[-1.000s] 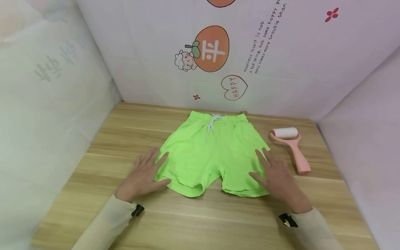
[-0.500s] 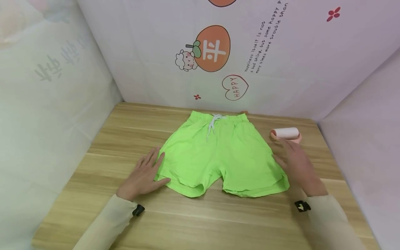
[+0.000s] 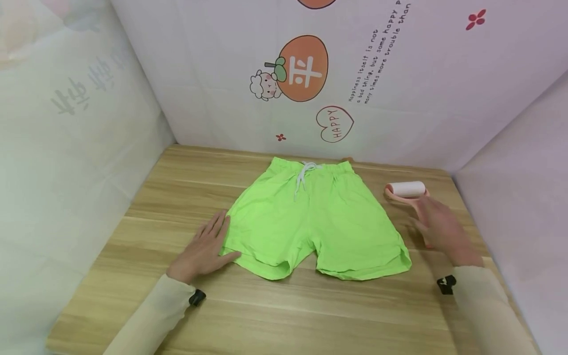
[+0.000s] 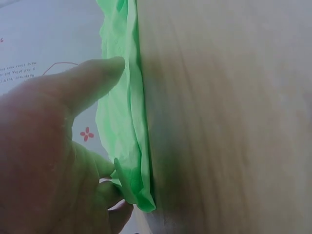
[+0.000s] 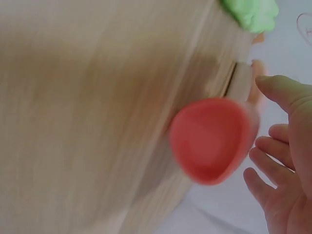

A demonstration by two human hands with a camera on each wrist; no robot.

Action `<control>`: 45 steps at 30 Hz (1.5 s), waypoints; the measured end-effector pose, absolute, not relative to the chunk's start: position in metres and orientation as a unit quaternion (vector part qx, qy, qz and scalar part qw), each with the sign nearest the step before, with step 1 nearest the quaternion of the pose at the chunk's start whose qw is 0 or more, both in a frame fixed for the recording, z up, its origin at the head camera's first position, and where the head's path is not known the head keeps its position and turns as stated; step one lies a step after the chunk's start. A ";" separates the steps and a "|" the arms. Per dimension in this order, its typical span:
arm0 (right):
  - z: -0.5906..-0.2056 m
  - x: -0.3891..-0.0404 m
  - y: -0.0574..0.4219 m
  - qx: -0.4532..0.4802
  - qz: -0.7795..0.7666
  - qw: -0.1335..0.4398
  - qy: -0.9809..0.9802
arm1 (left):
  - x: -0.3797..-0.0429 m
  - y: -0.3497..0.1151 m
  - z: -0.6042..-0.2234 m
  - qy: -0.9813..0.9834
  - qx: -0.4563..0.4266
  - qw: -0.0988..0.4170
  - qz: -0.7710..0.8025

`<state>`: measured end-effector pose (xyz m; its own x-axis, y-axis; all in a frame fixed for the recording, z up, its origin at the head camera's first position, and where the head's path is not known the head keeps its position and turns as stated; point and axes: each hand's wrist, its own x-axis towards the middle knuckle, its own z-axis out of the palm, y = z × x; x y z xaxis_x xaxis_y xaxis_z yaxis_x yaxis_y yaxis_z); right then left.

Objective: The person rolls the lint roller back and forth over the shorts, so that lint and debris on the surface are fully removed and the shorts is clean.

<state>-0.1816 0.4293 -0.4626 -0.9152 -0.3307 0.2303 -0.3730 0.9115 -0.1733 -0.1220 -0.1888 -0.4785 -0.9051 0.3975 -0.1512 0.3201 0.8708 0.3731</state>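
Observation:
Bright green shorts (image 3: 310, 217) with a white drawstring lie spread out, waistband toward the back wall. My left hand (image 3: 204, 249) rests on the hem edge of their left leg, fingers straight; the left wrist view shows its thumb (image 4: 92, 80) at the edge of the green cloth (image 4: 119, 112). A lint roller (image 3: 407, 189) with a white roll and pink handle lies right of the shorts. Over that handle hovers my right hand (image 3: 445, 229), covering part of it. In the right wrist view its loosely bent fingers (image 5: 275, 151) are apart from the handle's round end (image 5: 209, 141).
The wooden tabletop (image 3: 293, 315) is enclosed by white walls; the back wall (image 3: 213, 84) carries printed cartoons and text. A small orange-brown object (image 3: 347, 159) peeks out behind the waistband.
My right hand has left the shorts' right leg and moved right, over the lint roller's handle. My left hand has stayed almost in place, its fingers drawn closer together. The shorts lie as before.

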 end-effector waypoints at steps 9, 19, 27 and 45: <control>-0.472 -0.179 0.441 0.121 0.127 0.071 -0.982 | -0.127 -0.190 -0.485 0.954 0.190 0.121 0.198; -0.470 -0.181 0.435 0.067 0.155 0.048 -0.984 | -0.132 -0.190 -0.486 0.952 0.189 0.149 0.188; -0.467 -0.182 0.435 0.071 0.155 0.109 -0.979 | -0.132 -0.193 -0.483 0.950 0.189 0.163 0.186; -0.420 -0.210 0.387 0.196 0.089 0.175 -0.961 | -0.141 -0.220 -0.474 0.959 0.169 0.085 0.210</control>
<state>-0.2098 0.3874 -0.4200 -0.8617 -0.3454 0.3716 -0.4078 0.9073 -0.1023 -0.1409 -0.2201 -0.4738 -0.9286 0.3593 -0.0928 0.2875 0.8547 0.4322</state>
